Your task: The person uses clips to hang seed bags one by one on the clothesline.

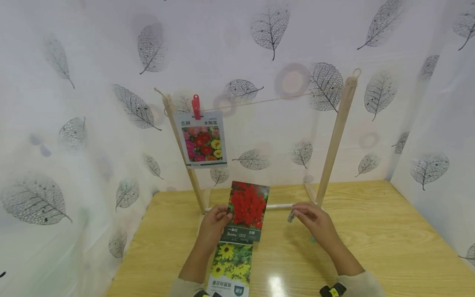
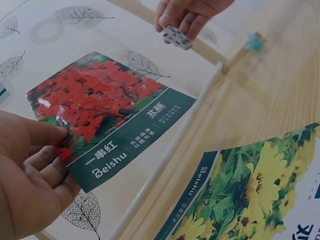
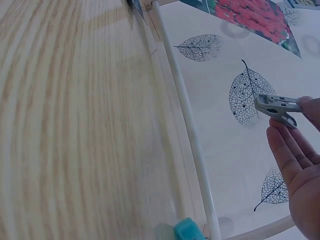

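Note:
My left hand (image 1: 217, 222) pinches a seed packet with red flowers (image 1: 246, 206) by its left edge, thumb in front. The packet is raised and tilted. My right hand (image 1: 317, 220) pinches a small grey clothespin (image 3: 276, 105) between thumb and fingers, apart from the packet. Further back, another seed packet with mixed red, pink and yellow flowers (image 1: 203, 142) hangs from a string (image 1: 274, 99) by a red clothespin (image 1: 196, 107). Below the left hand's packet lies a packet with yellow flowers (image 1: 231, 264), its print upside down and its far end partly covered from the head view.
Two wooden posts (image 1: 335, 142) carry the string, with a white rod (image 1: 280, 206) low between them. A teal clip-like piece (image 3: 188, 229) sits by the rod near the right post. The wooden table (image 1: 389, 239) ends at a leaf-patterned curtain (image 1: 256, 37).

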{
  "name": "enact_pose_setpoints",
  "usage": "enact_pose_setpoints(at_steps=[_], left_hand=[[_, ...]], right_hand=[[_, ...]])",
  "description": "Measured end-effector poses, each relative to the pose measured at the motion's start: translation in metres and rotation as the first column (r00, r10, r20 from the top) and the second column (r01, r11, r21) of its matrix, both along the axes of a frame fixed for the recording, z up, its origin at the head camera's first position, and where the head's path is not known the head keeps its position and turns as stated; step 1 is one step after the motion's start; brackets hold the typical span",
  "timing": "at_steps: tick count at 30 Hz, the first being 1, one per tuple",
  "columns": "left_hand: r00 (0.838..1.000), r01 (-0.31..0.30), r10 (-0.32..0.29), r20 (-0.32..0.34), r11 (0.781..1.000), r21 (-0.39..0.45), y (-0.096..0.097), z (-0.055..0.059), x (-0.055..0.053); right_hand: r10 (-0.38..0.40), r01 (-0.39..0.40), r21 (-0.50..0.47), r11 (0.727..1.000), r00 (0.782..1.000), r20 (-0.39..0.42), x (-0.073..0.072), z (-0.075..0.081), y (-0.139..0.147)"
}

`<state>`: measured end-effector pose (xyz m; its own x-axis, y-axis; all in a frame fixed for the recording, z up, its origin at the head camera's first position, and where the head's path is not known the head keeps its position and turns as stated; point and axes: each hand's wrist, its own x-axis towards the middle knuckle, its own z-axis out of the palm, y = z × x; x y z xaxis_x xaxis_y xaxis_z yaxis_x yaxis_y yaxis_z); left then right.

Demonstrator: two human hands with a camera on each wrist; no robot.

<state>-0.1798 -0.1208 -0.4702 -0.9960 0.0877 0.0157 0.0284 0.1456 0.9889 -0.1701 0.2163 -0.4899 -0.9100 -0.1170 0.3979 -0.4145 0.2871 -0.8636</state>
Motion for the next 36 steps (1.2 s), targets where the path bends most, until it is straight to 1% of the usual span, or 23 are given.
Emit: enact_pose_setpoints(at_steps=[6, 9, 10, 13, 16, 17, 23, 31, 36], left_hand=[[1.000, -0.014, 0.014, -0.007, 1.000, 0.012, 0.000, 0.003, 0.001], [1.000, -0.013, 0.013, -0.025, 1.000, 0.015, -0.001, 0.005, 0.002], [0.999, -0.011, 0.011, -0.041, 1.000, 0.011, -0.001, 0.005, 0.003], [0.999, -0.013, 0.014, -0.048, 1.000, 0.013, -0.001, 0.005, 0.003], [0.999, -0.019, 0.020, -0.042, 1.000, 0.018, -0.002, 0.004, 0.002], [0.999, -0.023, 0.024, -0.030, 0.999, 0.024, -0.002, 0.004, 0.001], [0.999, -0.027, 0.028, -0.025, 0.998, 0.049, -0.002, 0.006, 0.000], [1.000, -0.004, 0.007, -0.021, 0.993, 0.116, -0.002, 0.010, -0.002], [1.000, -0.015, 0.018, -0.022, 0.990, 0.143, -0.001, 0.012, -0.004]], right_hand=[[0.009, -0.009, -0.003, 1.000, 0.999, -0.053, -0.002, 0.004, 0.002], [0.018, -0.019, -0.002, 1.000, 0.998, -0.066, -0.002, 0.007, 0.002], [0.020, -0.020, 0.002, 1.000, 0.997, -0.072, -0.002, 0.008, 0.002], [0.022, -0.021, 0.014, 1.000, 0.997, -0.080, -0.001, 0.012, 0.001], [0.026, -0.023, 0.036, 0.999, 0.996, -0.090, -0.002, 0.015, 0.001], [0.019, -0.016, 0.041, 0.999, 0.996, -0.087, -0.003, 0.016, 0.001], [-0.030, 0.036, 0.070, 0.997, 0.996, -0.081, -0.006, 0.025, 0.001], [-0.036, 0.049, 0.110, 0.993, 0.993, -0.112, -0.009, 0.035, 0.001], [-0.041, 0.059, 0.137, 0.989, 0.990, -0.133, -0.011, 0.040, 0.002]])
